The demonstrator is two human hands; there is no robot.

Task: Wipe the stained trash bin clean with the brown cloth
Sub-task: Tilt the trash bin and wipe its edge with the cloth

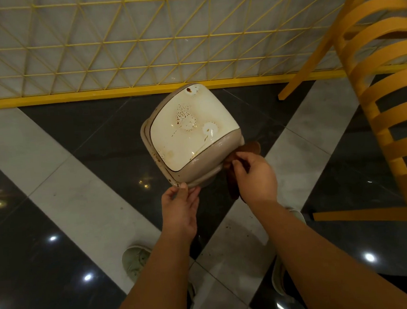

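A cream trash bin [191,135] with a beige rim is held off the floor, its lid side toward me. Brown spots and rings mark the lid, and drips run along the rim. My left hand [181,207] grips the bin's near left corner, thumb on the rim. My right hand [254,177] holds the brown cloth [234,183] against the bin's near right side, fingers curled round it. Part of the cloth hangs below my hand and part shows beyond it by the bin.
A yellow slatted chair [386,105] stands close on the right. A yellow wire-grid partition [116,46] with a yellow base bar runs across behind the bin. The floor is glossy black and grey tile. My pale shoes [135,259] are below.
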